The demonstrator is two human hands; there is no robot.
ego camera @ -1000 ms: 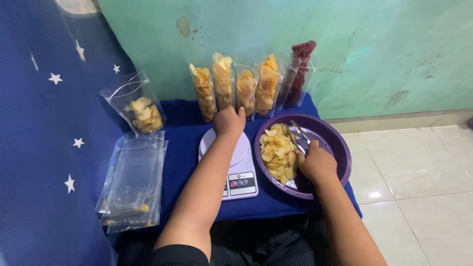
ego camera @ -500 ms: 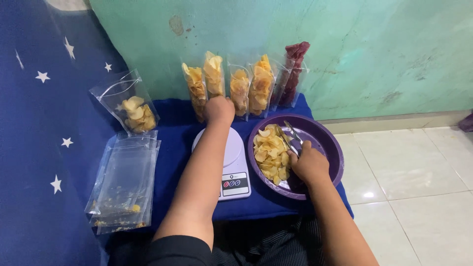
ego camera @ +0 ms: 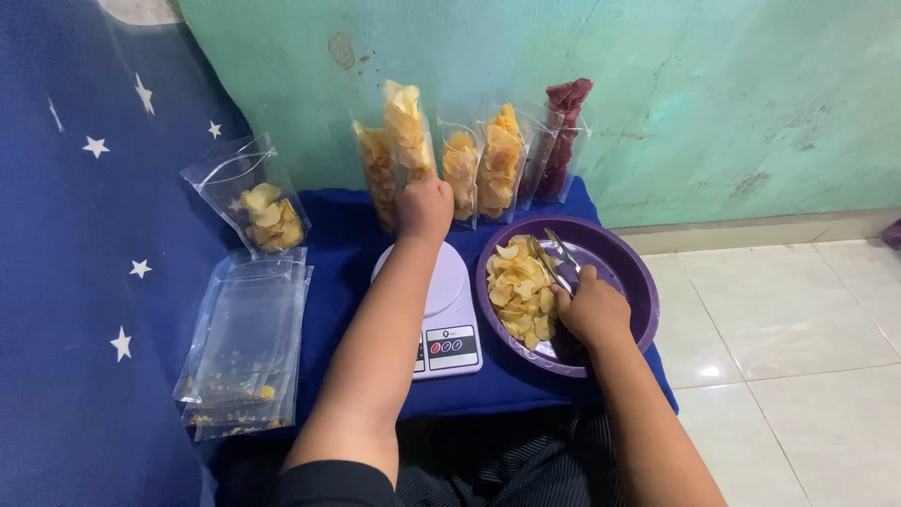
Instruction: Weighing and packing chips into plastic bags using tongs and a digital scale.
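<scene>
Lying far left on the blue cloth [ego camera: 347, 282] is a stack of empty bags [ego camera: 246, 343], with a few crumbs at the bottom. Behind it a half-full bag [ego camera: 253, 199] of chips leans on the starry cloth [ego camera: 84, 235]. Next, the left hand [ego camera: 424, 207] is closed around the bottom of a full chip bag [ego camera: 407, 127], holding it upright just behind the white scale [ego camera: 441, 310]. More chip bags [ego camera: 481, 161] stand in a row against the green wall [ego camera: 704, 94], and a dark red bag [ego camera: 561, 136] ends the row. To the right, the right hand [ego camera: 591, 310] grips metal tongs [ego camera: 559, 258] inside the purple bowl [ego camera: 631, 272], touching the chips [ego camera: 519, 286].
</scene>
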